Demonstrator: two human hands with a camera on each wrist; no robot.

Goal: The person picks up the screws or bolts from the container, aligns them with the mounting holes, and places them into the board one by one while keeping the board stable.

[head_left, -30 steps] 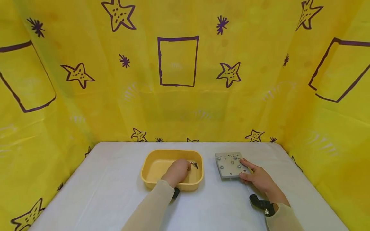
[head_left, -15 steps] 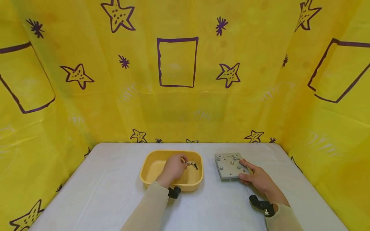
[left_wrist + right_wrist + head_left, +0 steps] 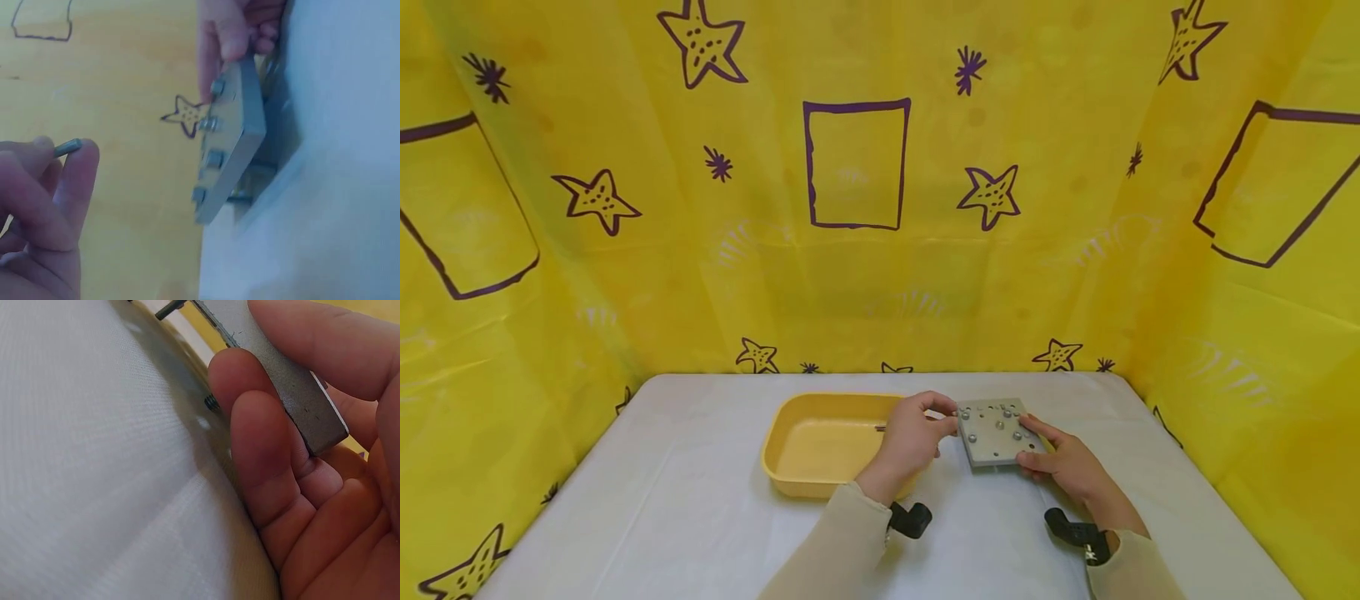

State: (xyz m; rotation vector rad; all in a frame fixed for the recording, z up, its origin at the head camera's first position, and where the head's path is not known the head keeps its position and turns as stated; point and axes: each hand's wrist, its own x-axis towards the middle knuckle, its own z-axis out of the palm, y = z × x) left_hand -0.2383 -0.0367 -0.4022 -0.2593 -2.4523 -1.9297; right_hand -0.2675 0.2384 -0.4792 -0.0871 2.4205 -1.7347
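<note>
A small metal pin is pinched between the thumb and a fingertip of the left hand, which is placed over the right end of a yellow tray. The pin is held just beside the left edge of a metal plate and, as shown by the left wrist view, apart from it. The plate is gripped at its right edge by the right hand, with the fingers bent beneath it. It is located near the far edge of the white worktop, right of the middle. Screws are seated in its upper face, and shanks are seen projecting below; whether their ends touch the worktop cannot be told. The tray is set left of the plate, near the middle of the far edge; a thin piece inside it is partly hidden by the left hand. A black device is worn at each wrist, below a pale sleeve. The worktop is enclosed by a yellow backdrop printed with purple stars.
</note>
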